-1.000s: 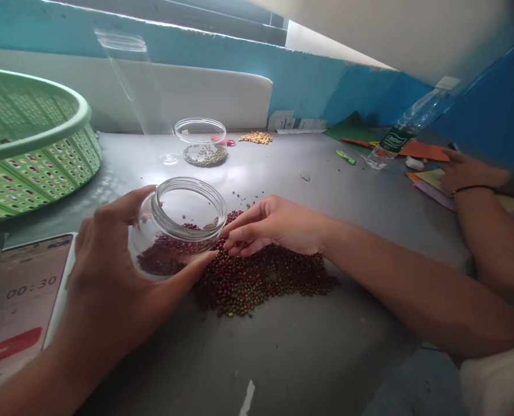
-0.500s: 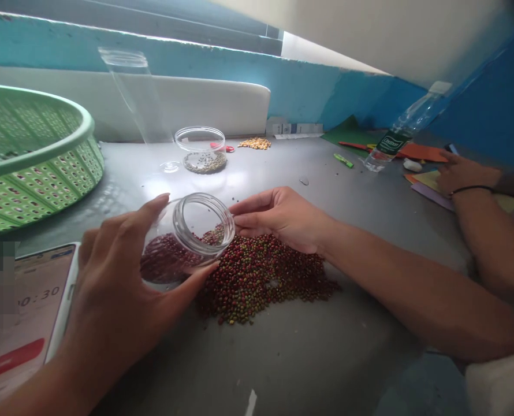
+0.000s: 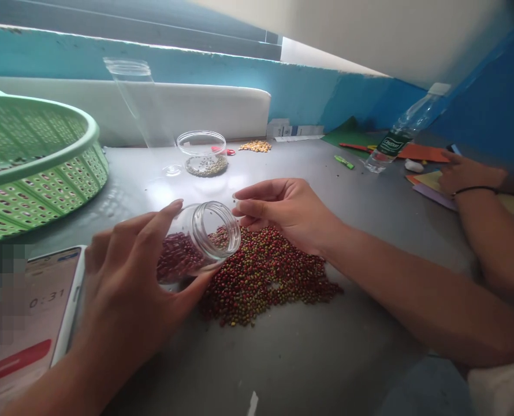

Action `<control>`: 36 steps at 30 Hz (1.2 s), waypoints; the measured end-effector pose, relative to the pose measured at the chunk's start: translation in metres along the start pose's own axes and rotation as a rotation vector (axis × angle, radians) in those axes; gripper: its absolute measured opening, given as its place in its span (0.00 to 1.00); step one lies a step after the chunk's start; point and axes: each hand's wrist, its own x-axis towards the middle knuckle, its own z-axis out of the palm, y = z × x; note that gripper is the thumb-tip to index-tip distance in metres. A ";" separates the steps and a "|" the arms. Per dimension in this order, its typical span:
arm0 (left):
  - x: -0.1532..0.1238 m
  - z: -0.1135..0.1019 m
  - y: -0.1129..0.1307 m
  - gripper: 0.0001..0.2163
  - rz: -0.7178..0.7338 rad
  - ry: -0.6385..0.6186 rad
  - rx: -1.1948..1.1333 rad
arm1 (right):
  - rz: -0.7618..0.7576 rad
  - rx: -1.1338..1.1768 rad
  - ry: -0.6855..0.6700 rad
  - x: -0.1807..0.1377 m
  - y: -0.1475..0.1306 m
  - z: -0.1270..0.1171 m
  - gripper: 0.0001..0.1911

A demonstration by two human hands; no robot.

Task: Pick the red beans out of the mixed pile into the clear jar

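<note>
My left hand (image 3: pixel 129 283) is wrapped round a small clear jar (image 3: pixel 200 240), tilted with its mouth to the right and partly filled with dark red beans. Beside the jar's mouth a pile of red and green beans (image 3: pixel 268 274) lies on the grey table (image 3: pixel 309 358). My right hand (image 3: pixel 285 211) hovers over the pile's far edge, right at the jar's rim, with its fingers curled and pressed together; whether any bean is between them I cannot see.
A green perforated basket (image 3: pixel 36 167) stands at the left. A phone showing a timer (image 3: pixel 36 312) lies at the near left. A second clear jar (image 3: pixel 203 153), yellow kernels (image 3: pixel 254 146), a tilted bottle (image 3: pixel 402 133) and another person's hand (image 3: pixel 467 173) on coloured paper sit further back.
My left hand tipped the jar further onto its side and lowered it towards the pile. My right hand rose from the beans to the jar's rim. The timer moved from 00:30 to 0:31.
</note>
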 end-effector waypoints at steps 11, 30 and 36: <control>0.002 0.000 0.007 0.37 0.005 -0.053 -0.064 | -0.001 -0.107 -0.009 -0.011 -0.009 0.016 0.15; 0.001 0.002 0.008 0.36 0.028 -0.012 -0.072 | -0.148 0.030 0.116 -0.013 0.002 0.021 0.09; 0.003 0.001 0.001 0.37 -0.113 -0.014 -0.089 | 0.076 0.250 0.087 -0.006 0.002 0.013 0.06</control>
